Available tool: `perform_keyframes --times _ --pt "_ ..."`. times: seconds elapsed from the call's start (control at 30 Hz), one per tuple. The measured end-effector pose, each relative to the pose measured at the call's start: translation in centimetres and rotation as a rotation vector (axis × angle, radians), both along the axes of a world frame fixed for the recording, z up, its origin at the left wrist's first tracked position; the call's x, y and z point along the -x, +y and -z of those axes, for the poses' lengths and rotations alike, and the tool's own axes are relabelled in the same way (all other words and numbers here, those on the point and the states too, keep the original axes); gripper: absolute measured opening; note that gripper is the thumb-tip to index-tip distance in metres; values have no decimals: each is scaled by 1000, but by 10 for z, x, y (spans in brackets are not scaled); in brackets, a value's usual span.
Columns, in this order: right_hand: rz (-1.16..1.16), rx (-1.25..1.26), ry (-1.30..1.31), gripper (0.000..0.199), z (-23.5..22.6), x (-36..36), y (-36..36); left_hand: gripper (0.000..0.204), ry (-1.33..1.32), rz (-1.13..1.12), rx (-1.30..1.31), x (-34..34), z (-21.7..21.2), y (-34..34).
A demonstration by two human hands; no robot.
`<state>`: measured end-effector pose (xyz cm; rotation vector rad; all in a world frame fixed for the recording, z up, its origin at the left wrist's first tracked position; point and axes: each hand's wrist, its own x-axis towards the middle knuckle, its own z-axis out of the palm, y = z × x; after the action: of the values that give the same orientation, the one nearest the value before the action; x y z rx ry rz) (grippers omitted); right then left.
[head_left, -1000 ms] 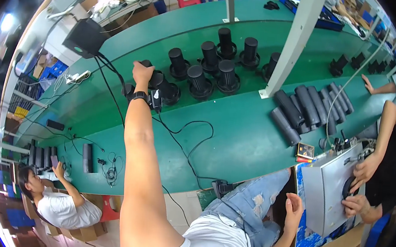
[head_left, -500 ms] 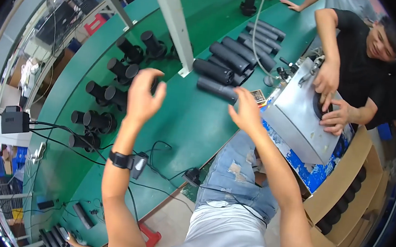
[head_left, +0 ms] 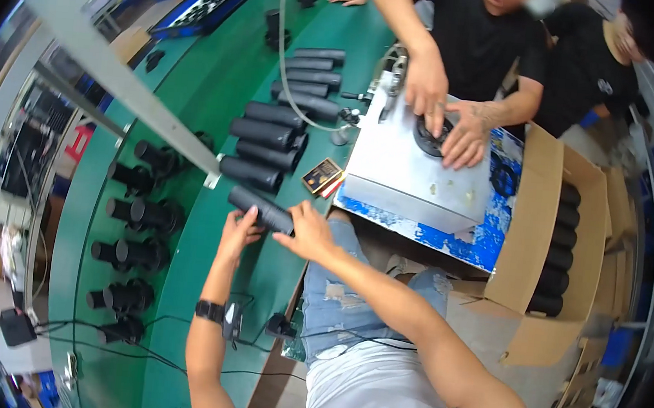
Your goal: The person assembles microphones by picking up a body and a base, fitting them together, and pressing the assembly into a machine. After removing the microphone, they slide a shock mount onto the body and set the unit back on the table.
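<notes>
Green workbench [head_left: 193, 270] runs past grey post [head_left: 128, 79]. Left hand [head_left: 238, 235], open in air half second ago, now grips black tube [head_left: 258, 205] near post's foot; right hand [head_left: 312, 232] grips end farther from post. Tube now held two-handed.

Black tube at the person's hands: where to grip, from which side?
Probably mid-barrel on the black tube, from the person's near side: its long, round body lies sideways, so a hand could close across it, and the neighbouring tube sits close on the far side. The right hand is at the black tube's right end, the left hand at its near side.
</notes>
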<state>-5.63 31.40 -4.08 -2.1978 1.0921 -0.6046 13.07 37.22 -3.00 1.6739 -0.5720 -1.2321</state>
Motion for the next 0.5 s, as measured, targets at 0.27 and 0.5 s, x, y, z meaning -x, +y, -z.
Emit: perform_keyframes --times 0.27,0.5 --pt "-302 -246 -342 60 -30 64 15 46 35 233 240 52 -58 9" --pt "-446 -953 -1401 76 -92 117 -31 64 382 816 70 116 -127 -13"
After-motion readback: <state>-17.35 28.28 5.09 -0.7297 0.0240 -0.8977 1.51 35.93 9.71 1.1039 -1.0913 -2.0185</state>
